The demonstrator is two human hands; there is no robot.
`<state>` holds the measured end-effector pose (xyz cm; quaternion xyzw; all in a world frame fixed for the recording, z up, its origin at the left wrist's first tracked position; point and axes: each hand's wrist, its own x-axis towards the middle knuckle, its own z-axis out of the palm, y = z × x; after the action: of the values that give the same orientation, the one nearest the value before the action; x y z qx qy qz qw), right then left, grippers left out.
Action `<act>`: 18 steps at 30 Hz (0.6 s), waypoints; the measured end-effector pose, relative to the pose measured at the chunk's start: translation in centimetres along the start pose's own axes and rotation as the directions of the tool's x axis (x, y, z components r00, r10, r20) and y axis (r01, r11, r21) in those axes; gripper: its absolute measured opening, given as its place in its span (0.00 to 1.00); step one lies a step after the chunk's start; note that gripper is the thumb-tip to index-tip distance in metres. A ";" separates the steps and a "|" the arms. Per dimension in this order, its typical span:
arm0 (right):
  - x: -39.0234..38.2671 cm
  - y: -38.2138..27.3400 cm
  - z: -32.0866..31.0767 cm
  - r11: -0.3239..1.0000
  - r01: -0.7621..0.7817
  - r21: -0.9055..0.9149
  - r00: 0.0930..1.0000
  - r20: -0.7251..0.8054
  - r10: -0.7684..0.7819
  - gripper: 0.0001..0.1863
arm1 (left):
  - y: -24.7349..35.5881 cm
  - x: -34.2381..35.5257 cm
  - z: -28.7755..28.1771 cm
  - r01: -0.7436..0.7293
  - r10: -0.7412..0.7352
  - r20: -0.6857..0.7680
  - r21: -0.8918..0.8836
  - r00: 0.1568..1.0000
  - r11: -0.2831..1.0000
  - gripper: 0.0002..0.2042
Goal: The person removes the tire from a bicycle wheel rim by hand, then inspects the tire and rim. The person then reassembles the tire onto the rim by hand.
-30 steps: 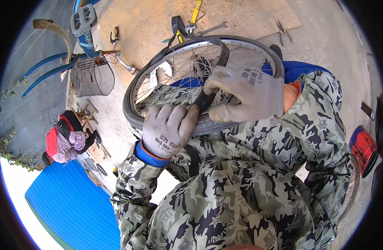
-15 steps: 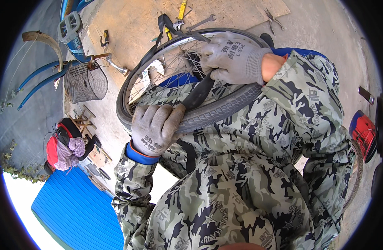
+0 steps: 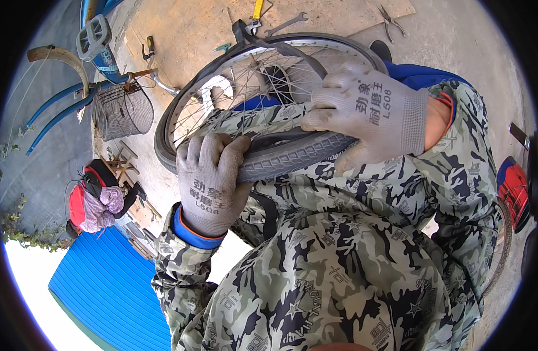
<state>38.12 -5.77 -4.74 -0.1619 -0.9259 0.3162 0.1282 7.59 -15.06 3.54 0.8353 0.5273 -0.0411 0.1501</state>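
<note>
A spoked bicycle wheel with a black tyre (image 3: 298,157) lies tilted across my lap. My left hand (image 3: 209,181), in a grey work glove, is closed round the tyre's near left side. The right hand (image 3: 368,111), gloved alike, is wrapped over the near right side, thumb on the outer tread and fingers on the inner side. Between the hands, a black inner tube (image 3: 280,138) lies along the tyre's inner edge. A loose stretch of it loops over the wheel's far side and runs to the right hand's fingers. The right palm hides part of the tyre.
Beyond the wheel, an open-ended wrench (image 3: 286,24) and pliers (image 3: 392,24) lie on a wooden board (image 3: 181,29). At left are a blue bicycle frame (image 3: 61,108), a wire basket (image 3: 124,111) and a red bag (image 3: 77,207). Another wheel (image 3: 503,251) stands at right.
My right hand has moved right and nearer, from pulling the tube inside the wheel to gripping the tyre. The tube between the hands now lies against the tyre. My left hand shifted slightly left.
</note>
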 end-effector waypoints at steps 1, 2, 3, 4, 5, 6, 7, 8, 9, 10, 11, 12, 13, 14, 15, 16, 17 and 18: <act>0.0 0.1 0.4 1.000 0.000 0.030 1.000 0.002 0.000 0.41 | 0.3 0.0 0.1 0.020 -0.020 0.027 0.003 0.999 1.000 0.36; -0.1 0.2 0.7 0.998 -0.001 0.060 1.000 0.005 0.000 0.39 | 0.6 0.1 0.3 0.033 -0.033 0.045 0.005 0.998 0.999 0.36; -0.1 0.3 0.9 0.995 -0.048 0.090 0.996 0.085 0.040 0.38 | 0.8 0.2 0.5 0.050 -0.050 0.049 -0.002 0.998 0.999 0.35; -0.3 0.4 1.0 0.996 -0.030 0.084 0.999 0.038 0.027 0.37 | 1.0 0.4 0.8 0.050 -0.049 0.036 -0.014 0.998 0.999 0.35; -0.4 0.4 1.0 0.995 -0.057 0.078 0.996 0.069 0.051 0.36 | 1.2 0.5 1.1 0.052 -0.052 0.024 -0.023 0.998 0.998 0.35; -0.4 0.4 1.0 0.994 -0.059 0.087 0.997 0.058 0.054 0.35 | 1.4 0.6 1.3 0.056 -0.055 0.019 -0.030 0.998 0.998 0.35; -0.4 0.3 0.9 0.996 -0.062 0.064 0.995 0.085 0.056 0.36 | 1.5 0.6 1.5 0.057 -0.056 0.026 -0.031 0.998 0.998 0.33; -0.3 0.2 0.9 0.998 -0.041 0.056 0.997 0.070 0.037 0.36 | 1.5 0.7 1.7 0.049 -0.047 0.038 -0.033 0.998 0.998 0.32; -0.1 0.1 0.9 0.999 -0.021 0.043 0.998 0.054 0.019 0.37 | 1.5 0.7 1.9 0.042 -0.040 0.048 -0.031 0.998 0.999 0.31; 0.2 0.0 1.0 0.999 -0.034 0.035 0.997 0.063 0.032 0.38 | 1.4 0.8 2.1 0.035 -0.033 0.059 -0.029 0.998 0.999 0.30; 0.5 -0.1 1.2 0.999 -0.050 0.021 0.996 0.072 0.049 0.38 | 1.2 1.0 2.4 0.019 -0.017 0.025 -0.051 1.000 0.999 0.27; 0.7 -0.1 1.4 0.998 -0.066 0.006 0.995 0.080 0.066 0.39 | 1.1 1.0 2.4 0.010 -0.010 0.008 -0.037 1.000 0.999 0.27; 1.0 -0.1 1.6 0.995 -0.098 0.013 0.991 0.093 0.096 0.39 | 0.9 1.1 2.5 0.008 -0.008 0.002 -0.020 1.000 1.000 0.27; 1.2 0.0 1.7 0.991 -0.130 0.019 0.986 0.106 0.127 0.39 | 0.9 1.3 2.6 0.005 -0.005 -0.005 -0.002 1.000 1.000 0.26; 1.4 0.1 1.9 0.987 -0.161 0.025 0.980 0.119 0.157 0.38 | 0.8 1.5 2.6 -0.014 0.015 -0.029 0.023 0.999 1.000 0.25; 1.6 0.3 2.0 0.976 -0.212 0.057 0.959 0.206 0.196 0.38 | 0.8 1.7 2.7 -0.013 0.013 -0.013 0.036 1.000 0.999 0.25; 1.7 0.5 2.0 0.961 -0.264 0.086 0.928 0.294 0.229 0.37 | 0.9 1.8 2.6 -0.017 0.017 -0.008 0.049 1.000 0.999 0.25; 1.8 0.6 2.0 0.947 -0.297 0.125 0.912 0.330 0.243 0.36 | 1.0 2.0 2.6 -0.021 0.021 0.001 0.061 1.000 0.998 0.25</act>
<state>35.97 -5.73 -6.44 -0.2254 -0.8722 0.4312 -0.0503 9.56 -14.49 0.84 0.8451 0.5168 -0.0559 0.1250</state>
